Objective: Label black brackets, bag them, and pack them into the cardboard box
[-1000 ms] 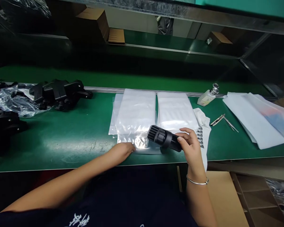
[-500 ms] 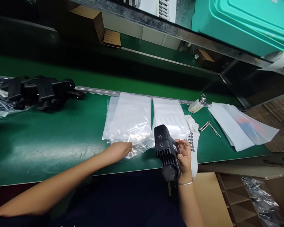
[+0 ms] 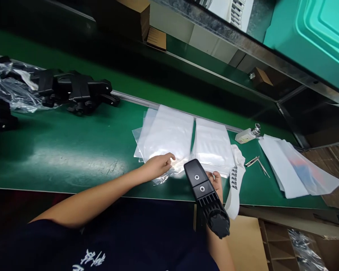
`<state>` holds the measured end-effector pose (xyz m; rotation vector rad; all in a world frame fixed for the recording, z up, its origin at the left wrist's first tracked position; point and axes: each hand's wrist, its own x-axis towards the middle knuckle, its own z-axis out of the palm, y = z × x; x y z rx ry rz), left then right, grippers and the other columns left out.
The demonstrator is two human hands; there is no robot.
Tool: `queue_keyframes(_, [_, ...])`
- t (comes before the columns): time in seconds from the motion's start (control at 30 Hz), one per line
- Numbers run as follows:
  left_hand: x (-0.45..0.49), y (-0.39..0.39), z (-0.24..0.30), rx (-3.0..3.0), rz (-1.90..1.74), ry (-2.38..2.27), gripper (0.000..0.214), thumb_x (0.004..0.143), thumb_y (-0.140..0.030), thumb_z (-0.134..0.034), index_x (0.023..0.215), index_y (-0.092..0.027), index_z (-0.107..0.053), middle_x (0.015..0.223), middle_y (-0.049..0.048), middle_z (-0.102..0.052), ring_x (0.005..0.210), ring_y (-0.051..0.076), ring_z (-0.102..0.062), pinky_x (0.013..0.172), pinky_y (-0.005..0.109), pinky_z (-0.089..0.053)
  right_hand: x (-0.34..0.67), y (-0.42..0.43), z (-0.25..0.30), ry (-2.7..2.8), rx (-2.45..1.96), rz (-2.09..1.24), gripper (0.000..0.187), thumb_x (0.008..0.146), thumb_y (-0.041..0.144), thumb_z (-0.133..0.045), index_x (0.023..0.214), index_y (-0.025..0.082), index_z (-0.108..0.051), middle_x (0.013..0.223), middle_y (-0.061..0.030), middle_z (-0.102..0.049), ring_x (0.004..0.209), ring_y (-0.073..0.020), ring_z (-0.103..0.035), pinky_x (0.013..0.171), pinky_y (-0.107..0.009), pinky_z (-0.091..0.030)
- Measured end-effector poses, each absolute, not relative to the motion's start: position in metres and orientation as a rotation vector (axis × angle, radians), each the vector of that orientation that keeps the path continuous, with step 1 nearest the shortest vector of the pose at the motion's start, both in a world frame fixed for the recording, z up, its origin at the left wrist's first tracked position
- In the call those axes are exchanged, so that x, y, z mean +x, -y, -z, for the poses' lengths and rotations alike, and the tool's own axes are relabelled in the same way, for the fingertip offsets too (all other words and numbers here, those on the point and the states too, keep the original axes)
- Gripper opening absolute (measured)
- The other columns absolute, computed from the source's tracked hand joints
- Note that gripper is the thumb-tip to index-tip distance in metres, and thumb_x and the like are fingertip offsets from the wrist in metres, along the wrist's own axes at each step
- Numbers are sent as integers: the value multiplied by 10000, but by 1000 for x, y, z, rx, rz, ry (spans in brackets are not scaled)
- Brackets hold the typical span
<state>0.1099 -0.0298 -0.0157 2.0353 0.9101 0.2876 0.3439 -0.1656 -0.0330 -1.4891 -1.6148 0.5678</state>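
My right hand grips a black plastic clamp-like part with two screws on its flat face, ribs and a star-shaped knob at the lower end. The part hides most of my right fingers. My left hand rests at the near edge of a stack of clear plastic bags, fingers curled on the crinkled edge of the top bag. A second stack of bags lies to its right, just beyond the black part. A white label strip hangs over the table edge beside my right hand.
More black parts lie at the left with clear plastic wrap. To the right are a small bottle, tweezers and flat white sleeves. A shelf with a teal bin overhangs the table. Cardboard boxes stand below.
My left hand has moved up and right along the bag's edge. The black part has tilted, its knob end swinging right and towards me. The head view has shifted.
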Motion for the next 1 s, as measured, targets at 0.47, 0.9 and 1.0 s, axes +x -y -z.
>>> queue_keyframes(0.47, [126,62,-16,2388,-433,-803,323,894,-160,-386,1204,-182,-474,922,64,-708,763,231,-699,686,341,-518,304,150,22,1582,-1697,-119,223,912,317,-534,1120,240,-556,1152,-138,-601,1105,-309,-571,945,-570,-458])
queue_keyframes(0.9, [148,37,-94,2566,-357,-243,493,913,-232,-496,1400,-232,-416,1389,116,-553,1290,269,-502,1070,453,-401,307,146,-16,2103,-1408,-150,308,945,204,-466,1199,311,-603,1193,-33,-662,1153,-233,-605,1110,-493,-402])
queue_keyframes(1.0, [151,9,-108,2503,84,-222,460,779,-192,-597,1234,-260,-569,1165,43,-679,1037,249,-644,880,361,-509,312,154,-40,2295,-1263,-97,269,950,159,-463,1072,319,-642,1153,21,-691,1138,-164,-612,1122,-416,-394])
